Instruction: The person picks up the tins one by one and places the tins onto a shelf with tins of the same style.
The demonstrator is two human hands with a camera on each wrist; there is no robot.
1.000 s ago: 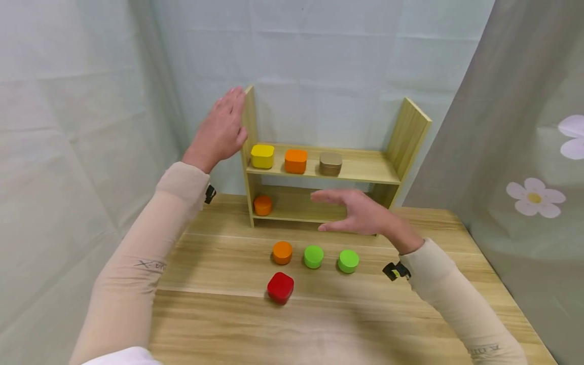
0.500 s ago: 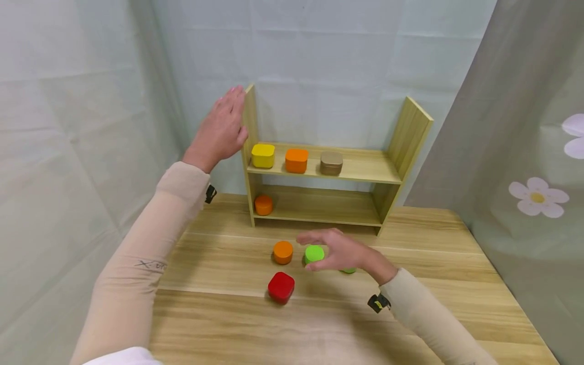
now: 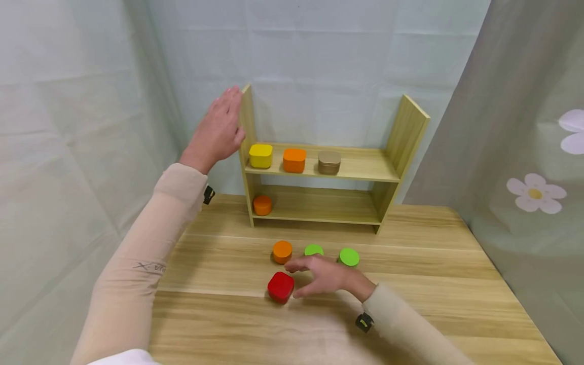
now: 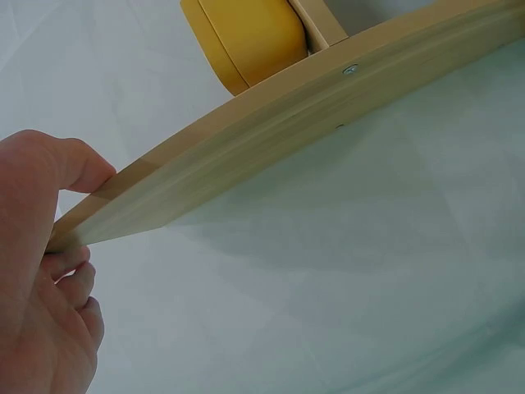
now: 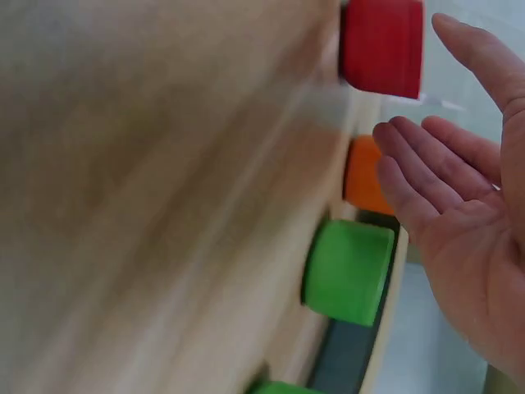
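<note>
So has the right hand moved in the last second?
Yes. The right hand has come down from in front of the shelf toward the person and now lies open beside the red box.

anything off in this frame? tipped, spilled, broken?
Nothing stands out. The shelf stands upright with the left hand on its left side panel; its tins sit flat. On the table, the red tin and the round ones sit upright, the right hand open beside the red one.
</note>
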